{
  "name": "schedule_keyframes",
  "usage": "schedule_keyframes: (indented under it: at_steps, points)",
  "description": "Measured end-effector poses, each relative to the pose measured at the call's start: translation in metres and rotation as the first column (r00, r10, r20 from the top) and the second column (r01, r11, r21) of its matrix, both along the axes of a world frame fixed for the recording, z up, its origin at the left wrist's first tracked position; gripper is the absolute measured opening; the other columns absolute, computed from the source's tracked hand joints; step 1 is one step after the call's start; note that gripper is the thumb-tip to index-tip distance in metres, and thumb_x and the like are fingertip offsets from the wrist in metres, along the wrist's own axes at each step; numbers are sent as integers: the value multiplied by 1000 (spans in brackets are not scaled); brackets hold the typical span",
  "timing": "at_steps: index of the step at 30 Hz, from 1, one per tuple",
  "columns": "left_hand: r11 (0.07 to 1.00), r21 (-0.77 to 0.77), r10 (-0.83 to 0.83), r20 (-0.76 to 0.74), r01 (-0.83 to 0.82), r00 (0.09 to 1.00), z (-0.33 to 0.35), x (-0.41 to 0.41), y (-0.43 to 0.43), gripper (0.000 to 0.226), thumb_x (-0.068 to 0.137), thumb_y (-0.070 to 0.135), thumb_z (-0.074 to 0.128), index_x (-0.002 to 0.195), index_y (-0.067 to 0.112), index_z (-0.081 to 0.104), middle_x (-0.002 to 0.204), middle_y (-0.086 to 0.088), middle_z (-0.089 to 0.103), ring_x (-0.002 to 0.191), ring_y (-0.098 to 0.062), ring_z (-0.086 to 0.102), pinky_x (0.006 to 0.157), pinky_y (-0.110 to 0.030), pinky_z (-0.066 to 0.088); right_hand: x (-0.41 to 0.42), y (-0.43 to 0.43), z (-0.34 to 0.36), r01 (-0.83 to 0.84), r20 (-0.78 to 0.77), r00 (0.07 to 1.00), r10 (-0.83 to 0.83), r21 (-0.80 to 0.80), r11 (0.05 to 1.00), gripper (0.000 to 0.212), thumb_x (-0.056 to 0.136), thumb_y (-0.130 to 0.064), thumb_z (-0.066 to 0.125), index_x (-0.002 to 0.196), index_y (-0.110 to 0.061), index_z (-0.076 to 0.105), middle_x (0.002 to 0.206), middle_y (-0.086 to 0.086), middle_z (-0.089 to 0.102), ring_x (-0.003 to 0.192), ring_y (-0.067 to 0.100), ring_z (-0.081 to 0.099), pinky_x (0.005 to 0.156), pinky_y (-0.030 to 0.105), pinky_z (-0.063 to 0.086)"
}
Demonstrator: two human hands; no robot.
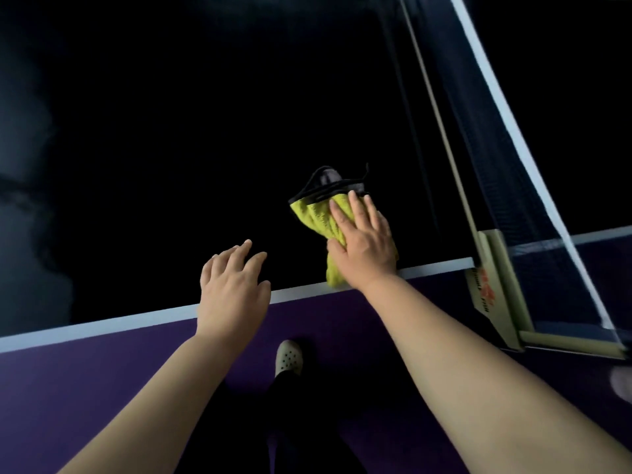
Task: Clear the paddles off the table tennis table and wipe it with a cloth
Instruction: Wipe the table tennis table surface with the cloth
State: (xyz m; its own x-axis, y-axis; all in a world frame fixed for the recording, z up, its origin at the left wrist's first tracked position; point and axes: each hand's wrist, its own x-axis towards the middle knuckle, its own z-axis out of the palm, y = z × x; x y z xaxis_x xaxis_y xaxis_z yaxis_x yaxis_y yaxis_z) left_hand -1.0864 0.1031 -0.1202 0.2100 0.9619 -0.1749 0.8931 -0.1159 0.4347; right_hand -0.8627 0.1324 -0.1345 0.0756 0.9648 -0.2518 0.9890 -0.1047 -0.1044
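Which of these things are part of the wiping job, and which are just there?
Part of the job: yellow cloth, right hand pressing it, table tennis table.
Just there: left hand at the table edge, net, net clamp, shoe, purple floor.

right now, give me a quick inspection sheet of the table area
surface: dark table tennis table top with a white edge stripe, dimly lit
job's things: yellow microfibre cloth with black trim bunched on the top near the edge; paddles, nothing seen
clutter: nothing seen
grips: right hand flat on the cloth, pressing it; left hand open over the table edge, holding nothing
cables: nothing seen
surroundings: dark net with white top band and clamp post at right; purple floor; pale perforated clog below
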Motion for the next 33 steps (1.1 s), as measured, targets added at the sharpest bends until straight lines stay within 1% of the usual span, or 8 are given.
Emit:
schedule_keyframes:
  at_steps: [5, 9, 13, 17, 20, 23, 28, 33]
  points:
    - [995, 5, -103, 1, 103, 995, -5, 53, -1, 45, 81, 17, 68, 125, 11, 59, 139, -12, 48, 128, -34, 39, 109, -49, 24, 98, -11, 4, 222, -18, 975, -221, 3, 975, 66, 96, -44, 41, 154, -44, 9, 164, -7, -4, 150, 17, -7, 120, 41, 3]
    - [994, 22, -110, -10, 110, 994, -3, 60, -4, 45, 80, 15, 69, 124, 10, 59, 138, -12, 49, 127, -34, 41, 109, -49, 24, 139, -22, 7, 368, -26, 929, -368, -21, 930, 65, 97, -42, 38, 153, -44, 4, 164, -7, -9, 150, 18, -9, 121, 46, 4]
    - [996, 29, -81, -9, 82, 997, 5, 44, -9, 45, 79, 14, 70, 122, 9, 61, 137, -13, 51, 126, -35, 43, 108, -50, 26, 124, -33, 10, 491, -7, 871, -491, -18, 871, 67, 97, -42, 36, 154, -41, 1, 164, -4, -8, 150, 21, -8, 120, 47, 2]
    - [999, 40, -15, -4, 15, 1000, 14, 9, -12, 43, 80, 16, 67, 122, 9, 61, 136, -14, 51, 125, -36, 42, 107, -51, 27, 66, -42, 15, 630, -50, 772, -634, -67, 773, 69, 96, -43, 37, 155, -40, 2, 164, 2, -10, 149, 26, -12, 119, 48, -4]
    - [999, 35, 31, 4, -31, 1000, 21, -23, -17, 43, 81, 24, 56, 122, 10, 60, 137, -12, 50, 126, -34, 41, 107, -49, 25, 5, -44, 16, 588, -36, 804, -593, -103, 803, 70, 95, -43, 37, 155, -38, 0, 164, 4, -13, 149, 27, -13, 119, 47, -5]
    - [996, 25, 80, 10, -80, 997, 27, -65, -24, 41, 85, 20, 61, 125, 11, 59, 140, -10, 47, 129, -31, 38, 109, -46, 22, -65, -41, 16, 509, -34, 855, -517, -132, 851, 73, 95, -46, 36, 155, -36, -4, 163, 7, -16, 148, 30, -16, 119, 48, -6]
    - [984, 12, 180, -24, -180, 983, 39, -160, -43, 49, 78, 27, 47, 124, 13, 60, 140, -9, 49, 128, -29, 39, 109, -45, 23, -187, -41, 19, 375, -52, 919, -390, -183, 909, 75, 97, -50, 32, 153, -32, -15, 159, 12, -26, 146, 34, -24, 119, 50, -10]
    - [959, 0, 282, -37, -282, 959, 50, -266, -58, 44, 86, 17, 60, 129, 15, 56, 145, -4, 42, 133, -26, 32, 112, -42, 18, -302, -39, 23, 278, -55, 953, -299, -242, 930, 76, 98, -49, 33, 153, -30, -16, 158, 14, -28, 144, 36, -26, 117, 51, -13]
